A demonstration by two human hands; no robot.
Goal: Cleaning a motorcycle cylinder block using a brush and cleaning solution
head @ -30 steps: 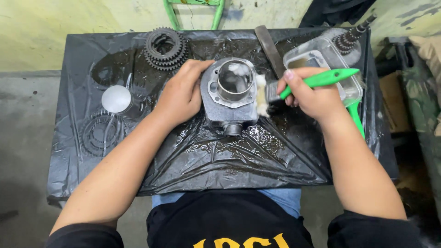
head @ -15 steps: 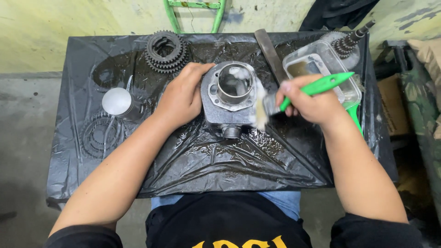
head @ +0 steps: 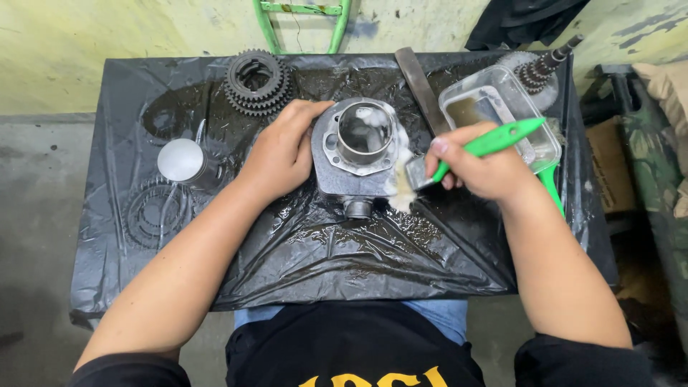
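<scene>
**Brush on cylinder, mid-tabletop**

Left hand [head: 281, 156] laid flat against the left flank of a grey metal engine cylinder [head: 356, 154], fingers curled over its upper left corner, grip closed loosely around the casting. Cylinder standing on the black plastic sheet [head: 315, 251] that covers the tabletop, roughly central and a little toward the far edge, bore facing up, white foam showing inside the bore and down the right side.

Right hand [head: 481, 170] wrapped tight round a green-handled paintbrush [head: 473, 152], grip closed on the handle, thumb on top. Bristles pressed against the lower right side of the cylinder, splayed and wet, touching the metal. Handle slanting up toward the far right corner.

Just beyond the right hand, a clear plastic tray [head: 545, 147] with brownish liquid, lying near the far right corner. A second green handle [head: 552, 190] poking out beneath the tray's near side. A flat metal bar [head: 421, 87] lying slantwise between cylinder and tray, reaching the far edge. A toothed shaft [head: 541, 68] at the far right corner.

A stack of dark gears [head: 256, 81] near the far edge, just beyond the left hand. A round silvery piston [head: 183, 161] toward the left edge, with a large flat gear [head: 153, 213] just nearer. Sheet glistening wet around the cylinder.
</scene>
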